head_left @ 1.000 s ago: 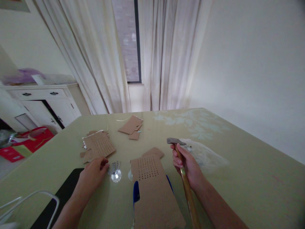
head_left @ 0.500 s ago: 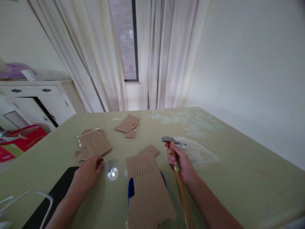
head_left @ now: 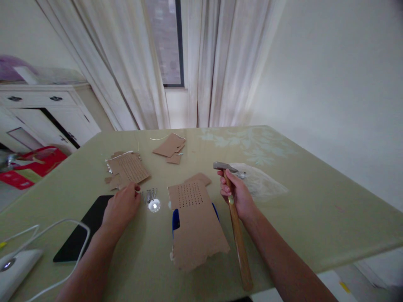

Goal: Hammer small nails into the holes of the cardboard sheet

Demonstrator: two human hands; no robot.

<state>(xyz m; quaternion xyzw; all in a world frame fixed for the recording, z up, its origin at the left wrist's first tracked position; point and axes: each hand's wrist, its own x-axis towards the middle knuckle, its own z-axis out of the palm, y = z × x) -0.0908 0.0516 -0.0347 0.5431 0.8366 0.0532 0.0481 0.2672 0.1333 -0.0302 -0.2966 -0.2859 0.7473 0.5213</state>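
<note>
Grips a hammer [head_left: 237, 235] in the right hand [head_left: 236, 193], closed around the smooth wooden handle just below the dull grey metal head, slanted toward the near edge of the pale green, faintly glossy table [head_left: 315, 226]. Rests the left hand [head_left: 122, 205] on the left, curled inward just beside a small bunch of thin, straight metal nails [head_left: 149, 195]. Cannot tell whether pinching anything there, because of partly hidden fingertips. Shows between the hands a matte brown cardboard strip [head_left: 200, 235], punched with neat rows of small holes toward the far end, torn ragged at the near end, lying over a blue object [head_left: 176, 219] and overlapping a cardboard scrap [head_left: 201, 179]. Has more rough-edged cardboard pieces [head_left: 132, 170] beyond the left hand and flat, angular offcuts [head_left: 168, 145] near the far edge. Also holds a crumpled, see-through plastic bag [head_left: 264, 182] just beyond the hammer head. Includes a flat black slab [head_left: 83, 230] and a looping white cable [head_left: 72, 220] around the left forearm, hemming in that side. Offers a narrow gap between nails and strip, and a wide smooth run rightward to the slanting right edge.
</note>
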